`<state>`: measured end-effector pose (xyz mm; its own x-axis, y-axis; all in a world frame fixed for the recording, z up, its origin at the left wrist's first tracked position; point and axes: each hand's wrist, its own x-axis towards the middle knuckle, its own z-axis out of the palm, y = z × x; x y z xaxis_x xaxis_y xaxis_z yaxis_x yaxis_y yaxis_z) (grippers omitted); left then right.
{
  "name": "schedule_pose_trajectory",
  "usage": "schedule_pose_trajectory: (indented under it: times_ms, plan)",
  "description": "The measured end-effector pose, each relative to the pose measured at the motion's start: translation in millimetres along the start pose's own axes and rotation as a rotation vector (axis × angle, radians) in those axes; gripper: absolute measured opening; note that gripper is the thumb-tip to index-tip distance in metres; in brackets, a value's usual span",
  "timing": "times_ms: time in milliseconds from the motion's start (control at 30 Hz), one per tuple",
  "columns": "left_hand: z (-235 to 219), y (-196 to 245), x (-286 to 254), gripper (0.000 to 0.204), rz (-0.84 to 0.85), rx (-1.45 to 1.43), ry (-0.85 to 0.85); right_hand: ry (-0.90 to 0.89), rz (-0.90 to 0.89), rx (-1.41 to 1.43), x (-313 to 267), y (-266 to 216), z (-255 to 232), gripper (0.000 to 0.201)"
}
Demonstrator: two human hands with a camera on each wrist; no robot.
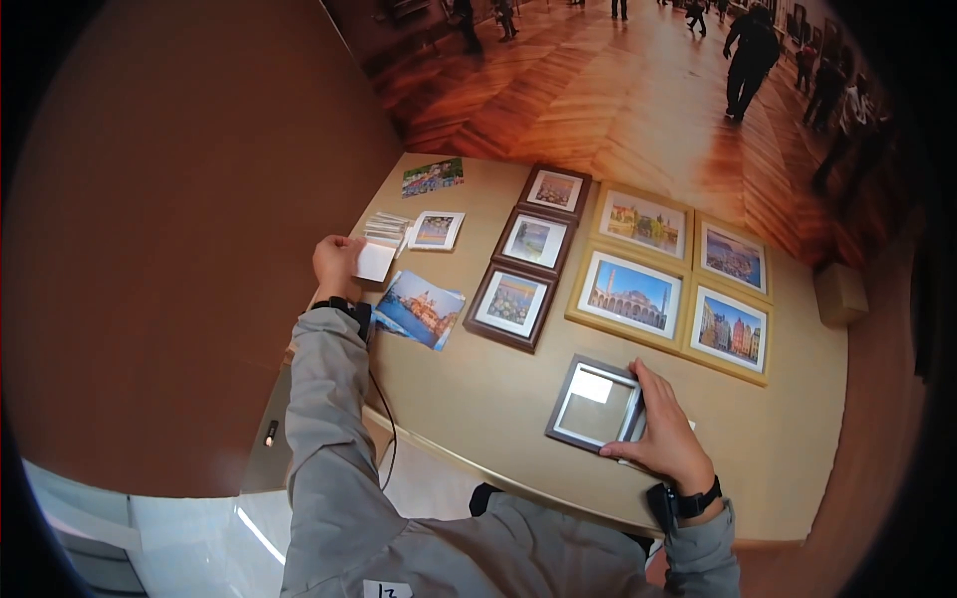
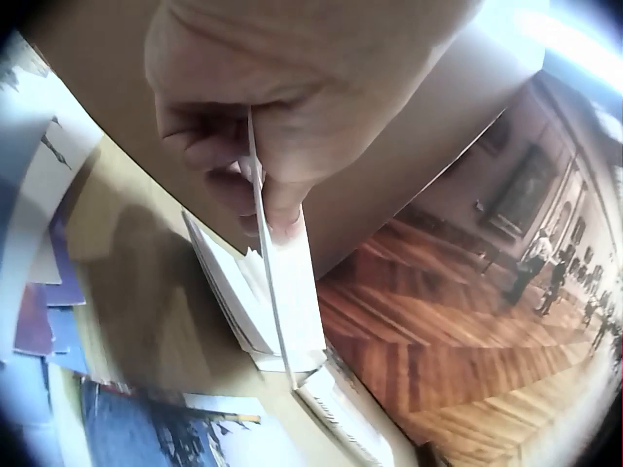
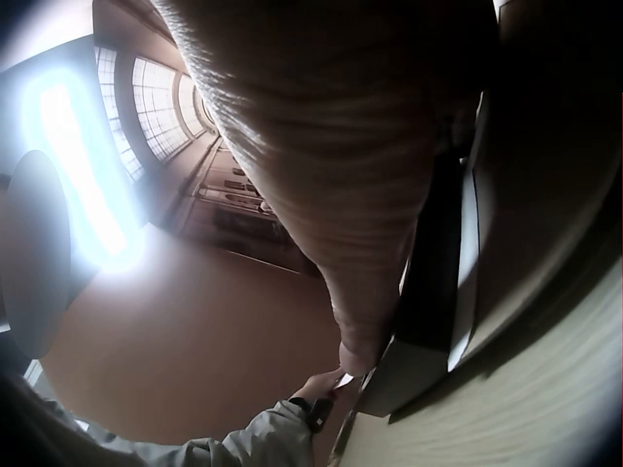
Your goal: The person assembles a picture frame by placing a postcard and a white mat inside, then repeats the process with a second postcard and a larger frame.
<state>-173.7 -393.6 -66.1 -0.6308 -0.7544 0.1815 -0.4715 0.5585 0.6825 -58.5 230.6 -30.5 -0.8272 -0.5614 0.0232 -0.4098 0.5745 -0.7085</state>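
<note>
My left hand (image 1: 336,267) pinches a white card (image 1: 375,261) by its edge between thumb and fingers, as the left wrist view shows too. The card stands upright beside a bundle of other cards (image 1: 387,227). Just right of the bundle lies a small white-bordered flower print (image 1: 437,230). Near the front edge of the table, my right hand (image 1: 668,429) grips a grey picture frame (image 1: 560,399) by its right side, thumb at the near corner and fingers at the far one. No picture shows in this frame; a bright patch reflects in its glass.
Loose city photos (image 1: 421,307) lie near my left forearm, and a colourful print (image 1: 433,177) sits at the back left. Three dark brown frames (image 1: 523,244) form a column mid-table. Several yellow frames (image 1: 688,289) with pictures stand to their right. A black cable (image 1: 392,429) hangs over the front edge.
</note>
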Motion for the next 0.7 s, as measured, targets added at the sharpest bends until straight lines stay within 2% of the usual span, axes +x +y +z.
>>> schedule_pose_trajectory:
  times_ms: [133, 200, 233, 300, 367, 433, 467, 500, 533, 633, 700]
  plan:
    - [7.8, 15.8, -6.9, 0.025, 0.057, 0.180, 0.028, -0.007, 0.000, 0.011, 1.7, -0.2, -1.0, 0.133]
    - [12.2, 16.0, -9.5, 0.021, 0.226, 0.280, 0.189, -0.012, 0.009, 0.011, 1.8, -1.0, -1.9, 0.133]
    - [6.6, 23.5, -17.3, 0.021, 0.227, 0.283, 0.185, -0.017, 0.013, 0.011, 1.9, -1.3, -1.9, 0.132]
    - [-11.6, 49.0, -38.8, 0.023, 0.237, 0.291, 0.035, -0.023, 0.020, 0.016, 3.0, -0.7, -1.2, 0.132]
    - [-11.9, 50.4, -47.9, 0.027, 0.220, 0.303, 0.018, -0.029, 0.029, 0.020, 3.6, -0.9, -2.0, 0.132]
    - [-16.3, 42.3, -64.6, 0.034, 0.423, 0.375, -0.149, -0.034, 0.030, -0.017, 3.3, -2.5, -3.0, 0.132]
    - [-10.1, 33.1, -64.0, 0.034, 0.419, 0.379, -0.149, -0.039, 0.028, -0.014, 3.9, -3.2, -3.2, 0.132]
    - [1.1, 18.6, -61.7, 0.036, 0.506, 0.350, -0.164, -0.040, 0.034, -0.012, 4.4, -3.9, -3.6, 0.132]
    - [3.9, 19.0, -65.5, 0.038, 0.594, 0.319, -0.177, -0.040, 0.039, -0.013, 4.7, -4.3, -3.7, 0.132]
    - [11.6, 29.4, -75.1, 0.040, 0.592, 0.394, -0.130, -0.031, 0.033, -0.018, 3.4, -4.2, -2.8, 0.132]
    - [15.8, 34.7, -77.3, 0.042, 0.662, 0.405, -0.075, -0.025, 0.024, -0.017, 2.0, -1.7, -2.2, 0.131]
